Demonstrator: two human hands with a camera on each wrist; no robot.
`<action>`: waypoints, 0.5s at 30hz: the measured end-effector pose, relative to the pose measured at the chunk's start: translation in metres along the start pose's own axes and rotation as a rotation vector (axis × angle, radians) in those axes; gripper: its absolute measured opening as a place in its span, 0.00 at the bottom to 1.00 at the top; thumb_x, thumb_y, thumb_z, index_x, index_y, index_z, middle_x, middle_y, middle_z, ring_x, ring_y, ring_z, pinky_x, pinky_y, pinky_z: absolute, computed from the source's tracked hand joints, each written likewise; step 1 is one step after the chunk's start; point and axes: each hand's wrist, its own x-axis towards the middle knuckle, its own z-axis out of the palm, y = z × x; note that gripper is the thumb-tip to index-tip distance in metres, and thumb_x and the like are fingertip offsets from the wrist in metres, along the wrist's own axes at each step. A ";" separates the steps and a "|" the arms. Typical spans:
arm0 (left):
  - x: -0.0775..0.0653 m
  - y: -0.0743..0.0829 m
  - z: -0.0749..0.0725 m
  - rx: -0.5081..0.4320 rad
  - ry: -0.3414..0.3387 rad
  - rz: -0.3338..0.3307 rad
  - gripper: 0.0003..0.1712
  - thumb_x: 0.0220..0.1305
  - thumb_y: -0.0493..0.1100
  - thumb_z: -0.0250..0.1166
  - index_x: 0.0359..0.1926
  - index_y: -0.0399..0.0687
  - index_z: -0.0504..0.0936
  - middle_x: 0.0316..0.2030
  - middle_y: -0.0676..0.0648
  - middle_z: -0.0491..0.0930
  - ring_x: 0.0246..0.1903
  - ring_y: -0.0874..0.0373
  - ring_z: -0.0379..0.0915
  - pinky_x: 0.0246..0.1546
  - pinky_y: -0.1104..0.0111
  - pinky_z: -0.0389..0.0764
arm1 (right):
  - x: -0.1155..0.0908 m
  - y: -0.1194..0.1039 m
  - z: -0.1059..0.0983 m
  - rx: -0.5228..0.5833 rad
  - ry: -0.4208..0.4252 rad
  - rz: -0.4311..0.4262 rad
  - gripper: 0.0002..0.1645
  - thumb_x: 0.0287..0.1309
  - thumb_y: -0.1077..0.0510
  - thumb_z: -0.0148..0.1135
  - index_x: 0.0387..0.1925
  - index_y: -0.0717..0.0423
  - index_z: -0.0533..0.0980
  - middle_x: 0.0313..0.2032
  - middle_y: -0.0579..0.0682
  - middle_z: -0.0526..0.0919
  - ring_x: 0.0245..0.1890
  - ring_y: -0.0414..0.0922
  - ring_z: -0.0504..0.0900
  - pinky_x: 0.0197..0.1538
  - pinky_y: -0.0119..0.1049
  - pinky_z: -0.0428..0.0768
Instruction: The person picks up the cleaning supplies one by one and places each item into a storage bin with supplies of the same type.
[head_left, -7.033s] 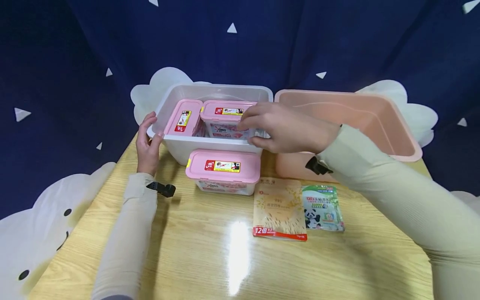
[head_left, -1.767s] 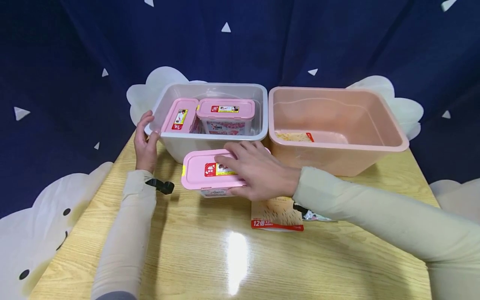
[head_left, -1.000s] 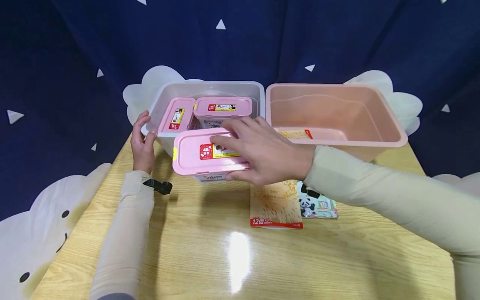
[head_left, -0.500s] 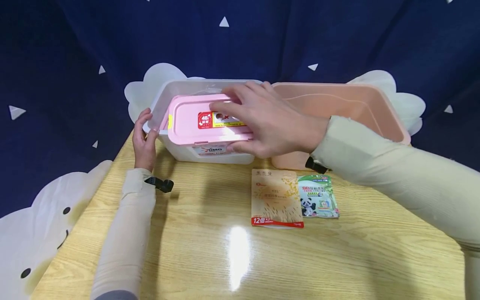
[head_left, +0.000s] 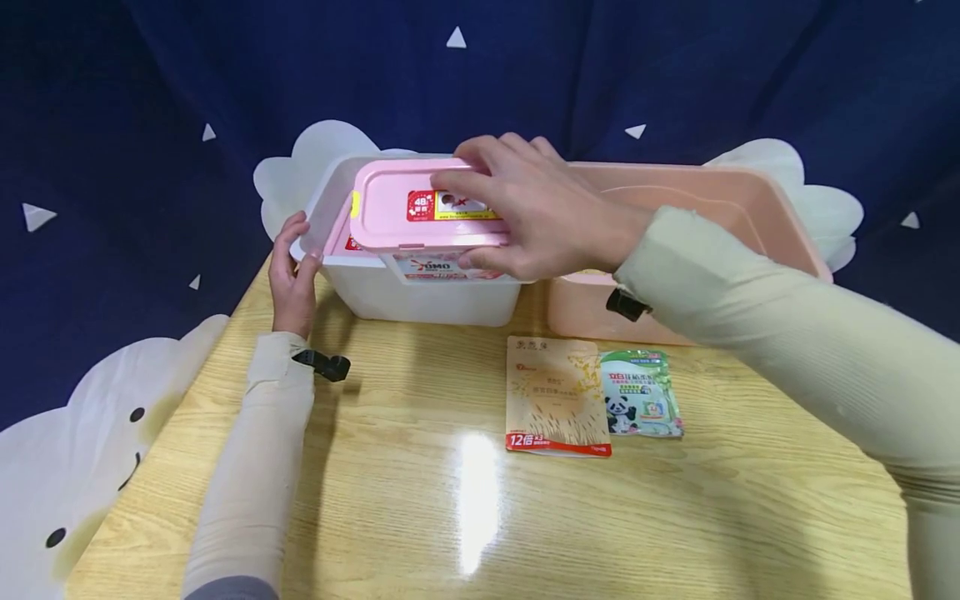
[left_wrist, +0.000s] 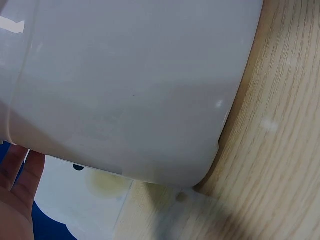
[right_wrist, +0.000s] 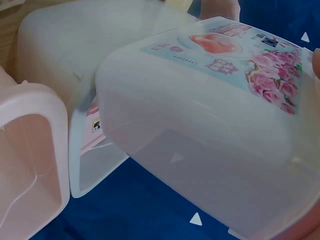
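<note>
My right hand (head_left: 540,212) grips a laundry pod box (head_left: 390,204) with a pink lid and an OMO label, thumb on the near side and fingers over the lid. It hangs over the white bin (head_left: 435,298); the right wrist view shows its translucent base (right_wrist: 200,150) tilted above the bin's rim. Below it, another pink lid (head_left: 341,233) shows inside the bin, and the second box there is hidden. My left hand (head_left: 292,279) holds the bin's left front corner; the left wrist view has its fingers (left_wrist: 30,175) at the edge beside the bin's wall (left_wrist: 125,90).
A peach bin (head_left: 622,321) stands right beside the white one. In front lie a tan pouch (head_left: 558,396) and a green panda pouch (head_left: 641,392), side by side on the wooden table (head_left: 390,500). A dark blue curtain (head_left: 675,75) hangs behind.
My right hand left the box inside the white bin, took hold of the one on the table and lifted it up and back over the bin. My left hand stays at the corner.
</note>
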 end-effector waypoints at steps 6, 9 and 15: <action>0.006 -0.016 -0.003 0.007 0.006 -0.026 0.29 0.61 0.39 0.52 0.63 0.33 0.68 0.72 0.49 0.64 0.71 0.58 0.57 0.74 0.62 0.60 | 0.006 0.010 0.002 0.001 0.019 0.009 0.43 0.55 0.36 0.63 0.69 0.46 0.68 0.65 0.59 0.69 0.60 0.56 0.68 0.55 0.52 0.66; 0.011 -0.030 -0.005 0.011 0.015 -0.041 0.29 0.62 0.39 0.52 0.64 0.36 0.69 0.73 0.52 0.64 0.72 0.59 0.57 0.74 0.62 0.60 | 0.010 0.014 0.002 0.005 0.015 0.024 0.43 0.55 0.36 0.63 0.70 0.46 0.68 0.66 0.59 0.69 0.61 0.56 0.68 0.56 0.52 0.66; 0.014 -0.037 -0.007 0.017 0.019 -0.025 0.28 0.62 0.39 0.52 0.64 0.37 0.69 0.72 0.52 0.64 0.72 0.59 0.57 0.75 0.59 0.59 | 0.017 0.018 0.004 0.008 0.021 0.046 0.43 0.55 0.37 0.64 0.70 0.45 0.67 0.66 0.58 0.69 0.61 0.56 0.67 0.55 0.51 0.66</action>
